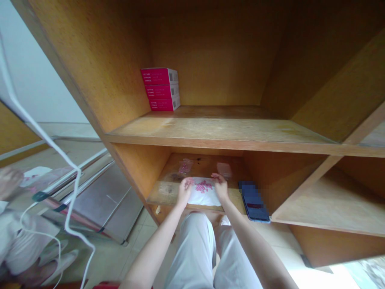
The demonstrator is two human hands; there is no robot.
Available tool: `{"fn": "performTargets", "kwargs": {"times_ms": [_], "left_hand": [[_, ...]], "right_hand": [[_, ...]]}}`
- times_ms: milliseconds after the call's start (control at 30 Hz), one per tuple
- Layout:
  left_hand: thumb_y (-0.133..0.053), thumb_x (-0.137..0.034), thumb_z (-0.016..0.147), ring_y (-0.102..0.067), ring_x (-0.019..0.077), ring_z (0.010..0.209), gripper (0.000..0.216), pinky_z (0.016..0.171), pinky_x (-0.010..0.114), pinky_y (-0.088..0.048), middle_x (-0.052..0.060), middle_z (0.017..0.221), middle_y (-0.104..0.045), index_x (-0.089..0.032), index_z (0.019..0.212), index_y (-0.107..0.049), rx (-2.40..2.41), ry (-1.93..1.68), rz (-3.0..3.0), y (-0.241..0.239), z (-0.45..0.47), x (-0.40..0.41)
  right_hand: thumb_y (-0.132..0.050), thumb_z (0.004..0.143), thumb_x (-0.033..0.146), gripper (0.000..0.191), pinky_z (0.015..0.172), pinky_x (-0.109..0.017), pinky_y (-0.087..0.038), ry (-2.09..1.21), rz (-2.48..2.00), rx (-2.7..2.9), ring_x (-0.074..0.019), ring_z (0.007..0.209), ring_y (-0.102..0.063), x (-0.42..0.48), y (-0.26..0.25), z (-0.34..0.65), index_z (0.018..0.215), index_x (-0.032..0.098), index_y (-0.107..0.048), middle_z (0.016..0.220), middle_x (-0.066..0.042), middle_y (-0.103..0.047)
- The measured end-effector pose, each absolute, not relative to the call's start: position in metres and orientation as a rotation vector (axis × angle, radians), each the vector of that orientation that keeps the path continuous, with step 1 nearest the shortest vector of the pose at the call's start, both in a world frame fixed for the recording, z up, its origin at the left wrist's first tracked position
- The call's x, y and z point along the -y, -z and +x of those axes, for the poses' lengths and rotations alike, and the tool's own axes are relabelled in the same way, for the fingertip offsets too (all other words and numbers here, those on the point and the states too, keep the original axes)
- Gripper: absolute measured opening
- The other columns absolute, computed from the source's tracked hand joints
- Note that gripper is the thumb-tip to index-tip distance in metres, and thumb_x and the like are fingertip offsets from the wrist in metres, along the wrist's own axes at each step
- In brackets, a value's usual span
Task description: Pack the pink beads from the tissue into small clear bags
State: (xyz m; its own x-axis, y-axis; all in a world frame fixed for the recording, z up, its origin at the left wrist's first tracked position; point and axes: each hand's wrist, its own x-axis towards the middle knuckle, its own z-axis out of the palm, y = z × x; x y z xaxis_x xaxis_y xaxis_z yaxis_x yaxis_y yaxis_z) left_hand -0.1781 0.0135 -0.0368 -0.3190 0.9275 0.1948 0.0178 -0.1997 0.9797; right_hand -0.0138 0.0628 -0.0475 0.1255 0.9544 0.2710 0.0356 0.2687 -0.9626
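A white sheet of paper (207, 198) lies at the front of the lower shelf, with many small round pink pieces (203, 186) gathered on its middle. At its left edge my left hand (185, 188) is closed, fingertips bent onto the paper beside the pieces. My right hand (221, 188) is at the opposite edge, its fingers curled and closed on the paper's upper right side. Whether a pink piece is between any fingertips is too small to tell. Behind my left hand is a clear bag (185, 165) with pink pieces; behind my right, another clear bag (224, 169).
A dark blue phone (255, 202) lies to the right, overhanging the shelf's front edge. Three pink boxes (162, 91) are stacked on the upper shelf (222, 126). A white cable (70, 160) hangs at the left, before another person's hand (10, 182) and a metal-framed table.
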Motion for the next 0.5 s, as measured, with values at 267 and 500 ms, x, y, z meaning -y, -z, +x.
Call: {"fn": "performTargets", "kwargs": {"times_ms": [267,500], "left_hand": [[-0.050,-0.009,0.067,-0.047,0.0239,0.106,0.029,0.099,0.039,-0.026,0.010,0.107,-0.057,-0.018,0.094,-0.057,-1.776,-1.420,1.606,0.019,-0.201,-0.069],[-0.055,-0.014,0.067,-0.052,0.0276,0.099,0.019,0.100,0.049,0.004,0.012,0.096,-0.061,-0.017,0.085,-0.060,-2.028,-0.978,1.989,0.022,-0.221,-0.099]], "right_hand": [[-0.040,0.068,0.024,0.024,0.071,-0.032,-0.045,-0.897,-1.180,1.304,-0.0193,0.076,-0.057,-0.057,0.043,-0.012,0.081,0.016,-0.059,0.083,-0.008,-0.063],[-0.038,0.068,0.023,0.026,0.063,-0.029,-0.046,-0.958,-1.189,1.270,-0.0178,0.069,-0.057,-0.059,0.048,-0.010,0.084,0.016,-0.057,0.082,-0.007,-0.063]]}}
